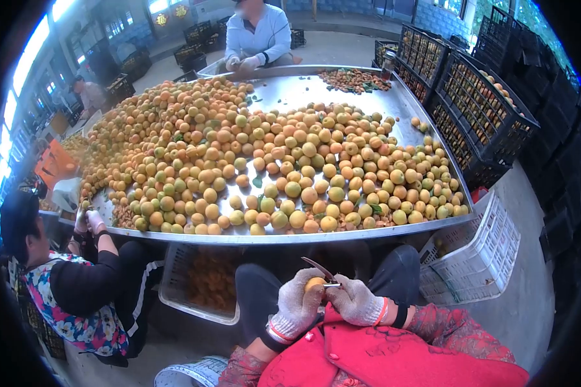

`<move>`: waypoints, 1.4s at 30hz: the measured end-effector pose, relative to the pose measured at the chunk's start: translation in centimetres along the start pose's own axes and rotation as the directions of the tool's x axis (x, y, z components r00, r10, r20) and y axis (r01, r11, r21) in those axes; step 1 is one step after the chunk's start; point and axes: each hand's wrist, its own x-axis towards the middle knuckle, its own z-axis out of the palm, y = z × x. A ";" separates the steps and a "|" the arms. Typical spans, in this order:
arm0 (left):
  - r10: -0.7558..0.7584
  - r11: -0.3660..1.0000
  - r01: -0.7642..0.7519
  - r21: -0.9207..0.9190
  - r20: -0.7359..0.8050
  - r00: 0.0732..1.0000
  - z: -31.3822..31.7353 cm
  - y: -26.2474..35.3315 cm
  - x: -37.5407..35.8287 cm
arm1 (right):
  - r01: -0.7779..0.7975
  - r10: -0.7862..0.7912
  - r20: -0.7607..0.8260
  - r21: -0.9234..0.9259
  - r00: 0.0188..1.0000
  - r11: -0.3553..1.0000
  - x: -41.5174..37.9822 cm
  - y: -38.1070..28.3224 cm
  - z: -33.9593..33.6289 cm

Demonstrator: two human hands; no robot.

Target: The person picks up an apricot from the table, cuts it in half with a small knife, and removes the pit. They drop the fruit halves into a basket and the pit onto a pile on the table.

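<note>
Above my lap, my left hand (297, 302) in a knit work glove is closed around an apricot (314, 283). My right hand (356, 302), gloved too, grips a small knife (317, 266) whose curved blade points up and left over the fruit. Both hands are close together, just below the near edge of a metal table (290, 238). A wide heap of apricots (200, 148) covers much of that table. Whether the blade touches the fruit is hard to make out. The knife's handle is mostly hidden in my glove.
A white crate (474, 258) stands at right, and a crate of orange fruit halves (210, 280) under the table. Black crates (478, 109) of fruit are stacked behind. One co-worker (77, 284) sits at left, another (258, 35) across the table. A white bucket (190, 373) is below.
</note>
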 end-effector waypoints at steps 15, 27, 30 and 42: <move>-0.071 0.942 0.079 -0.326 0.037 0.997 0.5 -2.4 1.3 | 0.193 -0.163 -0.211 0.130 0.964 0.972 3.1 3.9 0.6; -0.131 0.836 0.030 -0.548 -0.146 0.981 -1.7 -4.8 0.3 | -0.247 0.045 0.368 0.523 0.929 0.815 3.5 -3.8 1.1; -0.132 0.743 -0.018 -0.669 -0.174 0.976 -2.6 -3.6 -0.5 | -0.440 0.212 0.439 0.523 0.873 0.730 3.3 -6.9 1.9; -0.147 0.450 -0.023 -0.893 -0.099 0.984 -3.1 -2.9 -1.6 | -0.304 0.221 0.233 0.432 0.947 0.849 5.3 -3.9 4.3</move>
